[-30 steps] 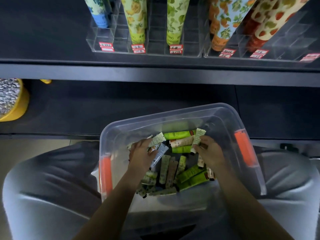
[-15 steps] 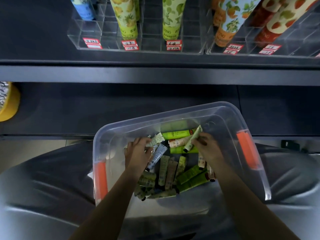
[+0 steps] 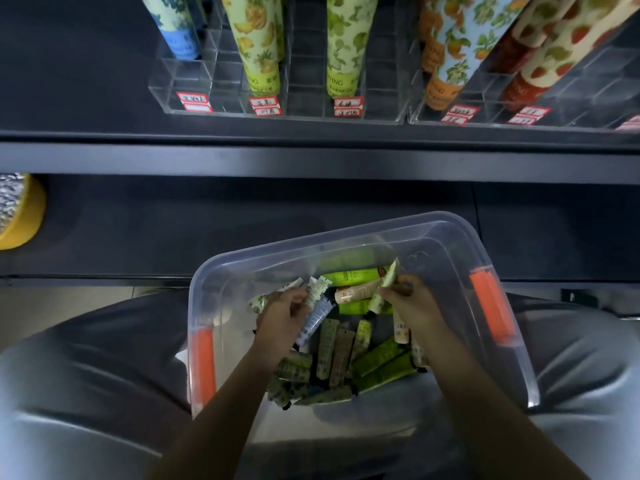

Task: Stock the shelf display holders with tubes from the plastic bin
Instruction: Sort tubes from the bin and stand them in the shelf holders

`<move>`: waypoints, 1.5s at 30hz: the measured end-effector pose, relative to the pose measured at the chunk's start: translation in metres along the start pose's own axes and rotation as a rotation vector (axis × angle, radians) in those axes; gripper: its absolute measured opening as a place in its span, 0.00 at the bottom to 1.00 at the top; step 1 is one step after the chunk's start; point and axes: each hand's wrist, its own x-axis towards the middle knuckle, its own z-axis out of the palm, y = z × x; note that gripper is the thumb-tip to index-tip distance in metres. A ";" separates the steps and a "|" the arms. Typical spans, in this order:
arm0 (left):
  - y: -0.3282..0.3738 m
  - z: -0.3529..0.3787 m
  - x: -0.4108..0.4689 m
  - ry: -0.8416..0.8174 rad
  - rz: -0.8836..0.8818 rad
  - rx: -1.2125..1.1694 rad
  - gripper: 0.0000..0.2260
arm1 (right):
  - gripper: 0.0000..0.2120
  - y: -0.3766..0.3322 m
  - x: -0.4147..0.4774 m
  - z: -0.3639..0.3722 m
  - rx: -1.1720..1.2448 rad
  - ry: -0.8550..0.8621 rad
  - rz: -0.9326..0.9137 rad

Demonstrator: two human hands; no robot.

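A clear plastic bin (image 3: 450,230) with orange handles rests on my lap and holds several small tubes (image 3: 341,355). Inside it, my left hand (image 3: 282,320) is closed around a few pale tubes (image 3: 317,292) whose crimped ends stick out. My right hand (image 3: 412,303) pinches a light green patterned tube (image 3: 388,282) and tilts it upward. On the dark shelf above stand clear display holders (image 3: 277,110) with tall fruit-patterned tubes (image 3: 341,46) upright in them.
A second clear holder (image 3: 519,123) sits to the right on the shelf with orange and strawberry tubes. Red price labels (image 3: 265,106) line the holder fronts. A yellow container (image 3: 20,213) sits at the far left on the lower shelf. My grey-trousered knees flank the bin.
My right hand has lifted the light green tube's end higher off the pile. My left hand has gathered its tubes more tightly. The view has tipped slightly toward the shelf.
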 end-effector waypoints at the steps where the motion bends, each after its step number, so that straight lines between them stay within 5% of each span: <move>1: 0.004 -0.002 -0.006 -0.044 -0.039 -0.154 0.12 | 0.18 -0.002 -0.006 -0.001 0.050 -0.006 -0.001; 7: 0.025 -0.018 -0.052 -0.156 -0.238 -0.885 0.09 | 0.15 -0.009 -0.044 -0.011 0.531 -0.162 0.049; 12: 0.044 -0.031 -0.079 -0.196 -0.192 -1.113 0.13 | 0.14 -0.019 -0.081 -0.010 0.619 -0.278 -0.047; 23: 0.071 -0.060 -0.138 -0.206 0.091 -1.125 0.06 | 0.14 -0.041 -0.151 -0.017 0.658 -0.291 -0.255; 45: 0.148 -0.138 -0.182 -0.033 0.528 -0.884 0.17 | 0.09 -0.123 -0.225 -0.057 0.461 -0.245 -0.706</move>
